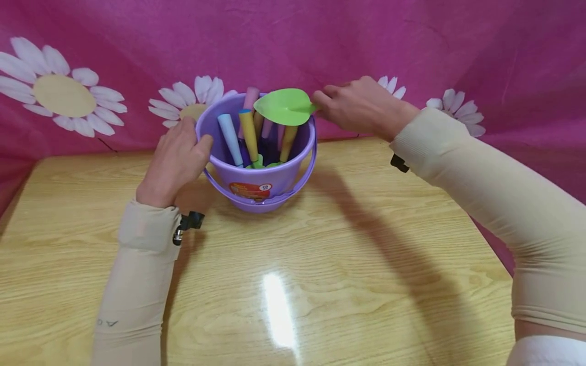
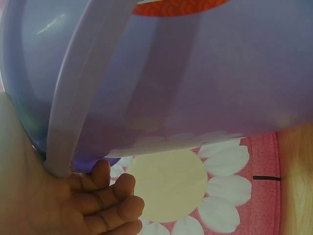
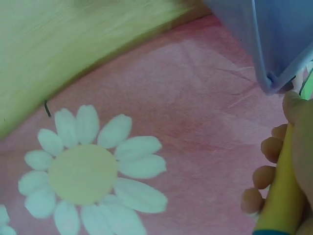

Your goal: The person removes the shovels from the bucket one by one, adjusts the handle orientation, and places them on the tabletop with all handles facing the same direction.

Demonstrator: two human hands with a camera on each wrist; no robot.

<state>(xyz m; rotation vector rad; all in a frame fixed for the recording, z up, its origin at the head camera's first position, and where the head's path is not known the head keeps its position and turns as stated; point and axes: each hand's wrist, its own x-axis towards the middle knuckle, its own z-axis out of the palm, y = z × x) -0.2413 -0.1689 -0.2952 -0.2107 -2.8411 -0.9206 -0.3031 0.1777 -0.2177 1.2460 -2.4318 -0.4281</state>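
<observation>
A purple bucket (image 1: 256, 175) stands on the table with several toy garden tools inside, their handles up. My left hand (image 1: 171, 160) holds the bucket's left side, thumb at the rim. In the left wrist view, the bucket handle's end (image 2: 61, 161) meets the palm of the left hand (image 2: 73, 205), the fingers beside the bucket wall. My right hand (image 1: 359, 107) grips a toy trowel by its yellow handle (image 3: 283, 196). The trowel's green blade (image 1: 286, 107) hangs over the bucket's opening, pointing left. A light blue handle (image 1: 230, 140) and a yellow handle (image 1: 248, 134) lean inside.
A wooden table (image 1: 348, 284) carries the bucket near its back edge. Behind it hangs a magenta cloth (image 1: 293, 40) printed with white daisies. The bucket's carrying handle (image 1: 299, 185) is folded down across its front.
</observation>
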